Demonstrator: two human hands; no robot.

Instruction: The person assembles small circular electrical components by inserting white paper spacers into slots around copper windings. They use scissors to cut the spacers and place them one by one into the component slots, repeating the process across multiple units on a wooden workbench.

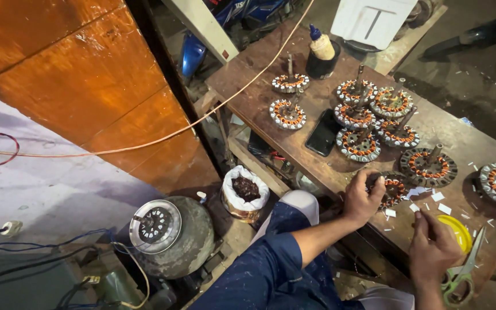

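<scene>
My left hand [363,200] grips a round fan stator with copper windings [394,189] that lies at the near edge of the wooden workbench [259,86]. My right hand [431,250] hovers just beside that stator, its fingers pinched together; anything between them is too small to make out. Under that hand lie a yellow disc [457,229] and green-handled scissors [460,275]. Small white paper scraps [437,197] are scattered around the stator.
Several more wound stators [358,143] stand across the bench, with a black phone [322,133] and a glue bottle [321,46]. On the floor are a grey cylinder topped by a metal rotor [156,225], a bag of dark scrap [245,189] and loose wires [58,244].
</scene>
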